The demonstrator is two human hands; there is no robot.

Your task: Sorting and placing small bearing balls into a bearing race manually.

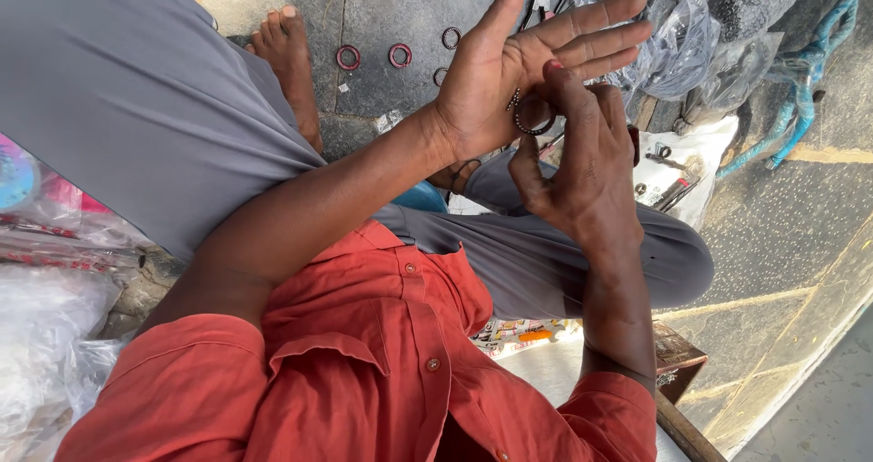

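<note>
In the head view, the left hand [509, 71] is spread flat, palm up and fingers apart, and a small dark ring [535, 116] lies on the palm near the base of the fingers. The right hand [582, 166] comes in from the near side with its fingertips pinched on that ring, pressing it against the palm, so the two hands are touching and both bear on it. My judgement is that the hold is light: the ring sits on an open palm with nothing cupped under it, so a slip of the pinching fingers or a tilt of the palm could let it roll off onto the ground [382, 16] and away among the clutter. Something small and pale shows at the ring's left edge; if it is a loose part, it could drop unnoticed, but it is too small to tell. Counted: one ring in the hands; on the ground at the far side, two red-rimmed rings [347, 57] side by side, one darker ring [451, 37] just right of them, and one more partly hidden by the left hand, making four there. One bare foot [286, 48] rests near those rings. Clear bags [682, 35] are heaped at the far right, their number unclear.
</note>
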